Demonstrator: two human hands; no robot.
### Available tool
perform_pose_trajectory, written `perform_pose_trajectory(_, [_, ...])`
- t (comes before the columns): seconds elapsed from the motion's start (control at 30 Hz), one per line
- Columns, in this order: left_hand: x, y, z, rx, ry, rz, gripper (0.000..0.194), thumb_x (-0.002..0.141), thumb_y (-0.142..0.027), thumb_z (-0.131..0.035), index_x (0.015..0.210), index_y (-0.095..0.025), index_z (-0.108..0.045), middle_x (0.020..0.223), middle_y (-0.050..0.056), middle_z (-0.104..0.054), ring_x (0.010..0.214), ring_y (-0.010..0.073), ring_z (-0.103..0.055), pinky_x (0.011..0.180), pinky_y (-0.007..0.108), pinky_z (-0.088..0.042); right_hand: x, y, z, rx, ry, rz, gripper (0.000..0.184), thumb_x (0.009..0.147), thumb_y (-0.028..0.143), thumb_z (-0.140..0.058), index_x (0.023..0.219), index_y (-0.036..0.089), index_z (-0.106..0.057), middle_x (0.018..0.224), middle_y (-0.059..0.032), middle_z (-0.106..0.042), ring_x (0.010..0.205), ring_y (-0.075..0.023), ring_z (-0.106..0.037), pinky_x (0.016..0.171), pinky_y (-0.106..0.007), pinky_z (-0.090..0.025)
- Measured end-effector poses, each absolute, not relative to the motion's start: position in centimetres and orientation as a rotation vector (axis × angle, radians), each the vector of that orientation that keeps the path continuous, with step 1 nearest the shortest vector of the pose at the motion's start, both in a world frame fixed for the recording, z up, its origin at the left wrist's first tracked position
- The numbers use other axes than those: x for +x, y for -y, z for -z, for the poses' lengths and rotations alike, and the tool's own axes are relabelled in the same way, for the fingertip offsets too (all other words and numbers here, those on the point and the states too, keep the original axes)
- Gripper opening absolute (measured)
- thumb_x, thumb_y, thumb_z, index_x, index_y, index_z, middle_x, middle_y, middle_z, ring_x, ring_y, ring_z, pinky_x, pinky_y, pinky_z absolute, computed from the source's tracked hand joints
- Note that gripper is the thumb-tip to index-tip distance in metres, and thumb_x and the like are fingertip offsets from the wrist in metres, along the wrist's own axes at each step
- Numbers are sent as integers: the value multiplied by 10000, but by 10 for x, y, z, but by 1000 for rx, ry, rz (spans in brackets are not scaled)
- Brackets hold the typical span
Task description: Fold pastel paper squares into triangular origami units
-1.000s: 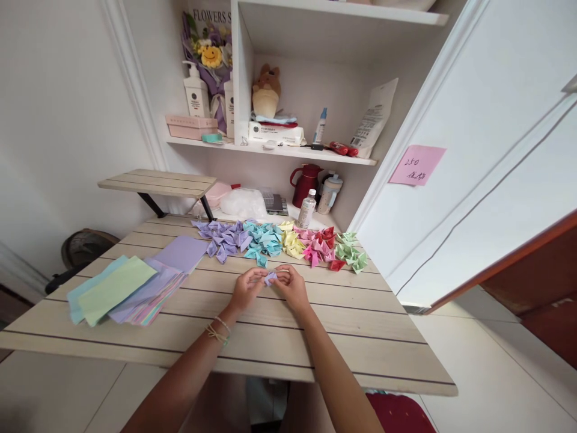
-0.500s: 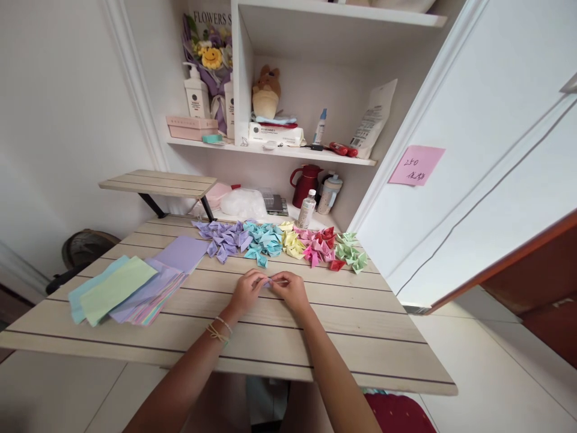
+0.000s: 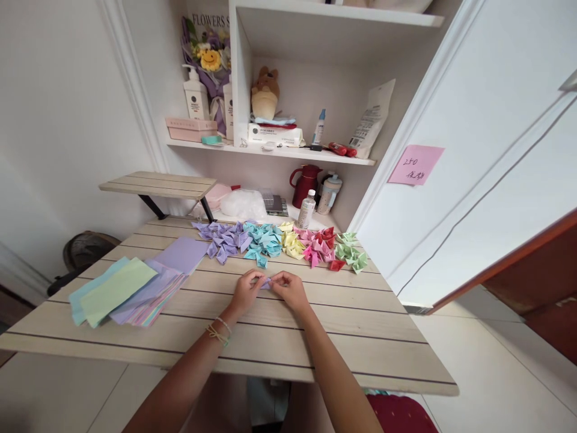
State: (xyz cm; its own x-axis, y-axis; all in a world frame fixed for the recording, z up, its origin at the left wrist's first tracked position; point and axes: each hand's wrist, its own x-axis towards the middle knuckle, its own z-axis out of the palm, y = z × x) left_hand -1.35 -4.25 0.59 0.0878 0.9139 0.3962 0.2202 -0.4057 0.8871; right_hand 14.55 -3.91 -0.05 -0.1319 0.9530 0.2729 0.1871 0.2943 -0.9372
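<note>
A small folded piece of purple paper (image 3: 266,284) is pinched between my two hands, just above the middle of the table. My left hand (image 3: 247,290) grips its left side with thumb and fingers. On its right side, my right hand (image 3: 291,290) holds it the same way; the fingers cover much of the paper. Beyond the hands lies a row of folded paper pieces: purple ones (image 3: 224,240), blue ones (image 3: 264,239), yellow ones (image 3: 293,243), pink ones (image 3: 318,248), a few red ones (image 3: 336,265) and green ones (image 3: 356,257).
On the table's left lies a fanned stack of coloured paper sheets (image 3: 148,288). A small raised wooden stand (image 3: 157,183) is at the back left. Behind the row stand a clear bottle (image 3: 306,209), a red jug (image 3: 306,185) and a tumbler (image 3: 330,193). The table's front edge (image 3: 383,385) is near me.
Slightly more of the purple paper shows between my fingertips. Both hands stay in nearly the same place, and the row and the stack are unmoved.
</note>
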Motion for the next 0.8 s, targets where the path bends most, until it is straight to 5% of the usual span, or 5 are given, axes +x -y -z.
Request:
perform_pose_trajectory(0.37, [-15,43,-6,1867,-1148,-1311,168,770,-317,-545,708,-181,-624,731,35,-623,739,171,-576,670,257,-455,149,44,-6,-1253,1746,-723,98,634,248,-631,705,206,-684,667,-11,-689,613,-171,-631,582,-250,-475])
perform_pose_trajectory(0.6, [-8,39,1,1421,-1069,-1339,225,736,-378,-591,719,-154,-602,725,37,-654,731,173,-610,695,273,-473,139,47,-3,-1192,1669,-850,88,644,252,-631,684,195,-685,713,-26,-698,622,-169,-620,607,-261,-473])
perform_pose_trajectory(0.8, [-9,36,-4,1022,-894,-1376,382,694,-428,-642,936,-133,-630,1015,127,-661,932,228,-609,761,312,-481,138,39,3,-1074,1453,-1049,131,654,269,-621,713,163,-672,666,-18,-669,580,-139,-568,563,-234,-432])
